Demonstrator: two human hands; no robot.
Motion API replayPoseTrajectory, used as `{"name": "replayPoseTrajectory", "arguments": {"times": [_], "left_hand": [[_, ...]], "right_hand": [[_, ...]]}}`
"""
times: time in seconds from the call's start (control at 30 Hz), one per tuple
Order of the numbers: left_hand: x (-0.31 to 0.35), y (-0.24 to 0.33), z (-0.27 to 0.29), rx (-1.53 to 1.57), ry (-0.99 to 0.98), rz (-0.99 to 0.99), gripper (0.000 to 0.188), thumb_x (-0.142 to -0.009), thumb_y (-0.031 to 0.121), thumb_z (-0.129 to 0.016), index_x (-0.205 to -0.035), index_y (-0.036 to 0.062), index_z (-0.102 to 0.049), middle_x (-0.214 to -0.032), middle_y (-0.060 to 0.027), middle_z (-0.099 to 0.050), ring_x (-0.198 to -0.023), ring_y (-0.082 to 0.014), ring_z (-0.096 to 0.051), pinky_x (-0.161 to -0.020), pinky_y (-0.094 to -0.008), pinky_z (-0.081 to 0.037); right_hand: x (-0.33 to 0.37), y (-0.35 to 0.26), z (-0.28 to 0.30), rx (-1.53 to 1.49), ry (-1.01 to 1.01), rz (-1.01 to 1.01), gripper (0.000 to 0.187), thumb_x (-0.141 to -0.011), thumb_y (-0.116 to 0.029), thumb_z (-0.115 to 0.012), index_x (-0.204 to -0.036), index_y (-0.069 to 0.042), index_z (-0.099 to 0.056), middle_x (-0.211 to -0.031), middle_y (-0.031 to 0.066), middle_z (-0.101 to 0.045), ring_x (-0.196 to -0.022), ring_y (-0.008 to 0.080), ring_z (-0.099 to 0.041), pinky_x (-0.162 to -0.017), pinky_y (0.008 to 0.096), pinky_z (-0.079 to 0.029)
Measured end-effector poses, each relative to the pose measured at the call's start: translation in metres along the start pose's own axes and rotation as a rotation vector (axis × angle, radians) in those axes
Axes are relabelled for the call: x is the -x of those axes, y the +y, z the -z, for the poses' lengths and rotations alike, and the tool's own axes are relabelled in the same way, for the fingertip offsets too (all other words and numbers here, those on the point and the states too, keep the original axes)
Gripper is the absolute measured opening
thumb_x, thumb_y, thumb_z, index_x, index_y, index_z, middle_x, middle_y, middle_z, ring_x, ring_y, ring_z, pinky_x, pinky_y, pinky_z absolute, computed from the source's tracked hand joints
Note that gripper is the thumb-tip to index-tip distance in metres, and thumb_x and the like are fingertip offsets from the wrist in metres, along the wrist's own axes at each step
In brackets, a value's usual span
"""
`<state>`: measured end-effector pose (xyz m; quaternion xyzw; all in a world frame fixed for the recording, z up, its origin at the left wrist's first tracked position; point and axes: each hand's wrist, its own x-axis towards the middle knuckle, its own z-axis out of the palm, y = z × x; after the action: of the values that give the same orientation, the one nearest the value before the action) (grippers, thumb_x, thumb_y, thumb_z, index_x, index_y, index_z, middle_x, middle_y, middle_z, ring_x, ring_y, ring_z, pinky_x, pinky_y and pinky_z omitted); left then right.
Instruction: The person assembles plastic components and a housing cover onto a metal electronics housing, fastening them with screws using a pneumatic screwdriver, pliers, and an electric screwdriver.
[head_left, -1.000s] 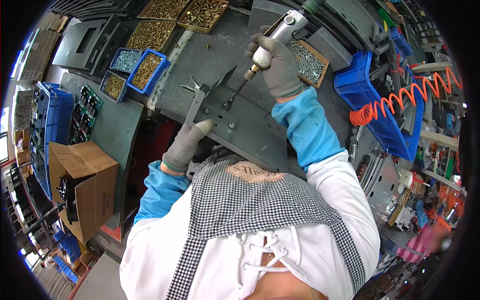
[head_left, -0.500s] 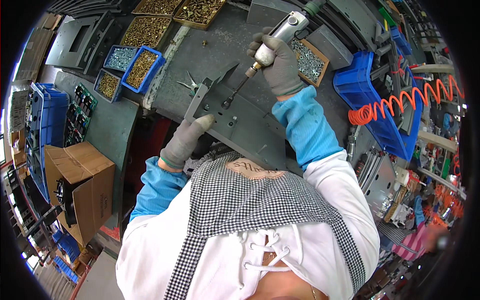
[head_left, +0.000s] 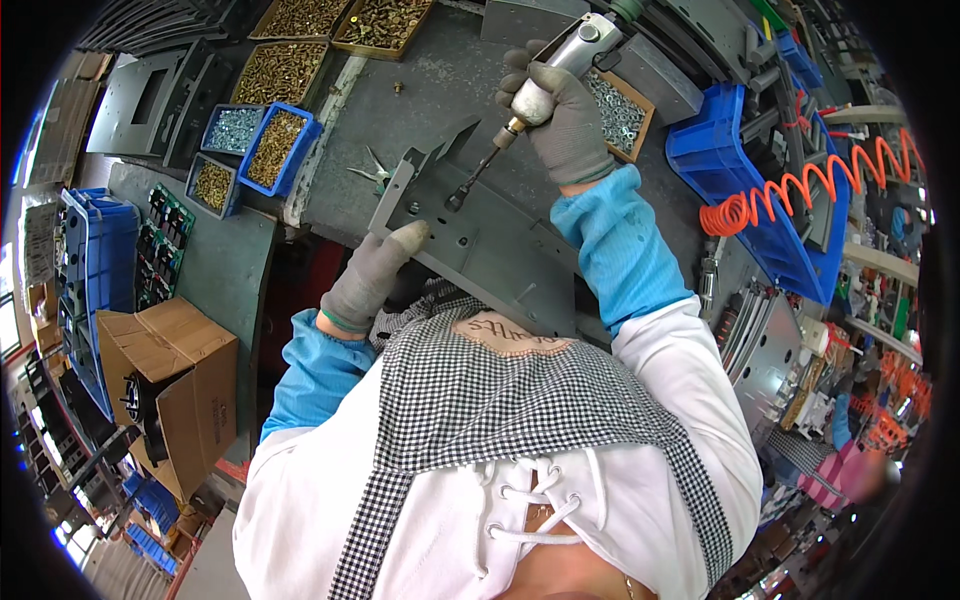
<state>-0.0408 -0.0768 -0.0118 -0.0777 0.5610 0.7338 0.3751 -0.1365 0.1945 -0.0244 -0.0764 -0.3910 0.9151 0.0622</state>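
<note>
My right hand (head_left: 575, 130), in a grey glove, is closed around a silver air screwdriver (head_left: 583, 48). Its long bit slants down to the left, and the dark socket tip (head_left: 455, 201) is over a bent grey sheet-metal panel (head_left: 520, 265). Whether the tip touches the metal I cannot tell. At the panel's near left edge, my gloved left hand (head_left: 365, 283) grips the rim, thumb on top and the other fingers mostly hidden. A small bolt or nut (head_left: 462, 242) sits on the panel close to the tip. Just beyond the panel's left flange lie pliers (head_left: 377, 172).
Blue bins of small screws (head_left: 278, 150) and cardboard trays of brass-coloured fasteners (head_left: 283, 70) stand far left. A tray of washers (head_left: 620, 115) is beside my right hand. Rightward are a blue crate (head_left: 705, 140) and a coiled orange hose (head_left: 730, 215). An open carton (head_left: 200, 420) stands left.
The view has shifted slightly, so the bins and carton sit a little differently. Both hands keep their holds, and the screwdriver tip stays over nearly the same part of the panel.
</note>
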Motion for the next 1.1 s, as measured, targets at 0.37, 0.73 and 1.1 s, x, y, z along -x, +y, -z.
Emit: {"name": "replayPoseTrajectory", "arguments": {"times": [0.37,0.73,1.1], "left_hand": [[-0.010,0.005,0.000,-0.057,-0.077,0.012,0.062,-0.096,0.039,-0.065,-0.139,-0.0032,-0.056,-0.128,-0.0158,-0.064,-0.117,-0.0257,-0.058,-0.105,-0.0386,-0.043],[-0.013,-0.001,0.008,-0.116,-0.027,0.061,0.056,-0.096,0.041,-0.065,-0.133,-0.0007,-0.062,-0.124,-0.0127,-0.065,-0.114,-0.0235,-0.057,-0.102,-0.0387,-0.044],[-0.012,0.004,0.002,-0.077,-0.063,0.023,0.053,-0.097,0.038,-0.065,-0.134,-0.0002,-0.061,-0.121,-0.0108,-0.066,-0.112,-0.0223,-0.058,-0.101,-0.0385,-0.045]], "right_hand": [[0.008,-0.012,-0.026,-0.121,-0.061,0.107,0.032,-0.096,-0.010,-0.064,-0.125,-0.005,-0.054,-0.110,0.0149,-0.070,-0.088,0.0246,-0.071,-0.078,0.0425,-0.062],[-0.012,-0.012,-0.046,0.045,-0.125,-0.048,0.023,-0.097,-0.020,-0.067,-0.113,-0.003,-0.064,-0.099,0.0113,-0.071,-0.089,0.0216,-0.072,-0.077,0.0380,-0.063],[-0.014,0.006,-0.033,-0.026,-0.093,-0.023,0.024,-0.099,-0.016,-0.065,-0.118,-0.003,-0.060,-0.104,0.0133,-0.069,-0.094,0.0248,-0.071,-0.084,0.0410,-0.063]]}}
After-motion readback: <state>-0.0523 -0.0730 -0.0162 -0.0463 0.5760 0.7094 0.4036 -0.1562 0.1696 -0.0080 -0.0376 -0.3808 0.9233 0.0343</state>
